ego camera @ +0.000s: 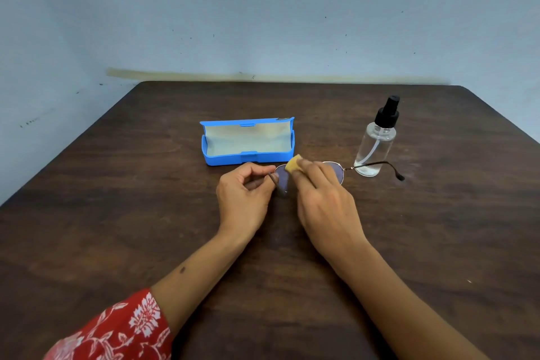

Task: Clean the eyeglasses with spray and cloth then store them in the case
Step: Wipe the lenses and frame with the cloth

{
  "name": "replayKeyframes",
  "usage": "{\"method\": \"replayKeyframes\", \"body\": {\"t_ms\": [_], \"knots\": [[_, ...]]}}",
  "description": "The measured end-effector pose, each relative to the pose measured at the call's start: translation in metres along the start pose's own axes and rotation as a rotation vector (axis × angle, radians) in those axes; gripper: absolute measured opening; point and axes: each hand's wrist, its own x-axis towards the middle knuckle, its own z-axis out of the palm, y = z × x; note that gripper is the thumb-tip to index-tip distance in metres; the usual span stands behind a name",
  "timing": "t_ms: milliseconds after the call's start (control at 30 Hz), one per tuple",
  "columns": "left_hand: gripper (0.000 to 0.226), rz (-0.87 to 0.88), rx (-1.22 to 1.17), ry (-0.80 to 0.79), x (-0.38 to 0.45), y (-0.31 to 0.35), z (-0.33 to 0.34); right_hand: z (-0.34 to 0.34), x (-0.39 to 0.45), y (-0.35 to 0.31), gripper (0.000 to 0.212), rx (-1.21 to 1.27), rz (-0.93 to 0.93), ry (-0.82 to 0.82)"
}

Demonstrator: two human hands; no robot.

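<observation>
Thin metal-framed eyeglasses (377, 166) are held above the middle of the dark wooden table (117, 213). My left hand (245, 196) pinches the frame at its left end, by the left lens. My right hand (324, 199) presses a small yellow cloth (293, 166) onto that left lens and hides most of the right lens. The right temple arm sticks out to the right, crossing in front of a clear spray bottle (375, 143) with a black pump top, which stands upright. A blue glasses case (248, 142) lies open just behind my hands, its pale lining showing nothing inside.
A pale blue wall rises behind the table's far edge. A red floral sleeve (117, 327) covers my left arm near the bottom left.
</observation>
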Motion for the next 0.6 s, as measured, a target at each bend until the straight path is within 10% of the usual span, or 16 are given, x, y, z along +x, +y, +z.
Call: {"method": "replayKeyframes", "body": {"t_ms": [600], "knots": [[0.011, -0.005, 0.007, 0.0, 0.001, -0.002, -0.001, 0.001, -0.008, -0.009, 0.035, -0.008, -0.076, 0.01]]}}
